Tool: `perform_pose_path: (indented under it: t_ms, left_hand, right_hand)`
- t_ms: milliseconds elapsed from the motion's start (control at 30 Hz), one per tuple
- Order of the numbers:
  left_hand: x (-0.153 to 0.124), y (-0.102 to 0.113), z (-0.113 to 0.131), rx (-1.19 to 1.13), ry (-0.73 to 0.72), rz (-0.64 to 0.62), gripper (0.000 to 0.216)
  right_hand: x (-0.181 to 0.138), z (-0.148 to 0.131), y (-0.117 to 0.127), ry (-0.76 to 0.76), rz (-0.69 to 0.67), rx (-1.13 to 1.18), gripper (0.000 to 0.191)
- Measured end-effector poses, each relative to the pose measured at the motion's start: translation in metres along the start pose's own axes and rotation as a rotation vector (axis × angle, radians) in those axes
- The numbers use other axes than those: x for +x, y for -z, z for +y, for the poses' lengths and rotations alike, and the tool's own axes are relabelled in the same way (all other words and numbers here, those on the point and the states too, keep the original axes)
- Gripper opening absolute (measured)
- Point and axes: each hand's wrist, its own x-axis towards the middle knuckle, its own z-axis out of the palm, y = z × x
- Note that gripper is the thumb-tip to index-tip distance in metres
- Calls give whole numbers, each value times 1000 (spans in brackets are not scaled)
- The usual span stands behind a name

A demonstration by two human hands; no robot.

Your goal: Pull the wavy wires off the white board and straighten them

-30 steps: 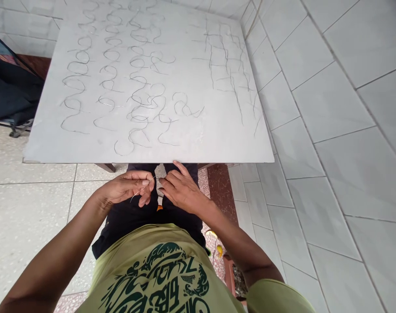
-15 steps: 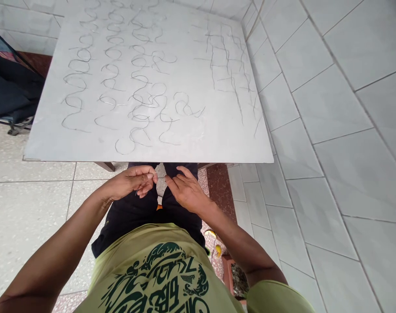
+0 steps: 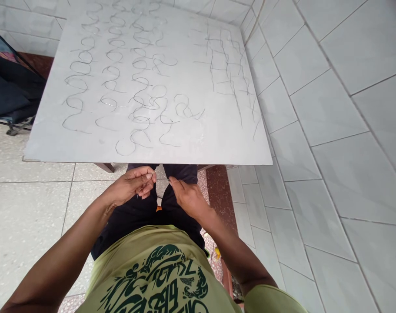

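My left hand and my right hand meet just below the near edge of a white board, in front of my dark trousers. Both pinch a thin piece of wire that runs between their fingertips. The left fingers are curled round its end, which hangs down past them. The right thumb and forefinger are pressed together on the other end. On the board lie several wavy bent wires in rows on the left and middle, and several straighter wires on the right.
A white tiled wall rises close along the board's right side. A dark fabric object on a frame stands at the left. Speckled floor tiles lie below. A wooden leg shows under the board.
The small pale piece seen near my right hand a second ago is gone. My right hand went from spread fingers to a pinch on the wire; both hands rose slightly.
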Motion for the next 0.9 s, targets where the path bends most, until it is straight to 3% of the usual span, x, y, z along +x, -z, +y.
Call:
perform_pose_path:
  t_ms: [133,367,500,633,767,900]
  left_hand:
    - [1,-3,-3,-58,-11,38,25]
    - [2,-3,-5,-71,28,57,27]
    - [2,-6,-6,-104,42,58,26]
    - [1,-4,-9,-100,58,32,25]
    - [3,1,-16,-33,81,-19,26]
    - [5,4,-22,38,99,-31,27]
  right_hand:
    - [-2,-10,-6,-53,63,135,38]
    - [-6,-17,-18,-136,-1,102,54]
    - [-6,-22,-25,-237,50,205,48]
    - [-1,-22,-8,-178,7,263,38]
    - [11,-17,16,-96,-86,130,45]
    - [21,-13,24,-71,-230,77,48]
